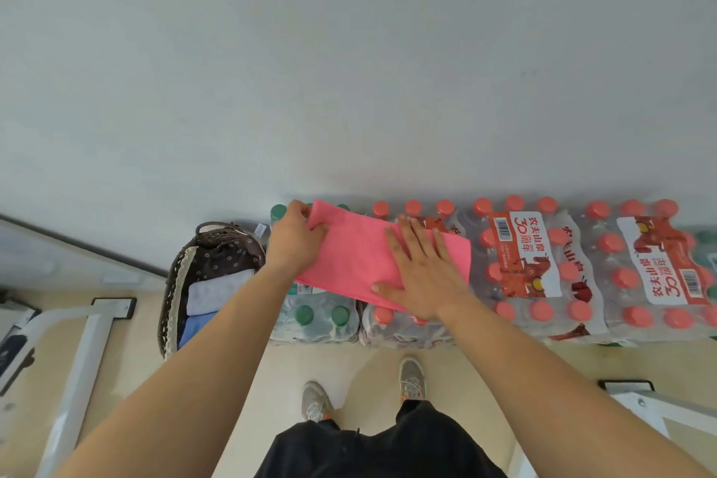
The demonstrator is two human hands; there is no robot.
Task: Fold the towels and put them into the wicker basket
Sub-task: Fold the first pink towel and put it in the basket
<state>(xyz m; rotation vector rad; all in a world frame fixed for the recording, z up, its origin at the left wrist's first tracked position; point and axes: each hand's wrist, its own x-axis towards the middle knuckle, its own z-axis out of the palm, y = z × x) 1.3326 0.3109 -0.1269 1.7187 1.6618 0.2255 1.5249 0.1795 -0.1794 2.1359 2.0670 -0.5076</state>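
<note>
While folding on a support as bumpy as this, better to expect trouble. Pink towel (357, 260): spread across the tops of the bottle packs (523, 264), pinched at its left edge by the curled fingers of the left hand (295, 241), pressed down by the flat, straight-fingered right hand (423, 275). Probably in the middle of a fold. Likely to crease crookedly over such uneven tops, or to slip on their plastic wrap once released from the pressing palm. Wicker basket (174, 283) just left of the packs, already with a white towel (217, 293) and a blue towel (196, 326) inside; easy to undo the fold when carrying over by one edge only.
</note>
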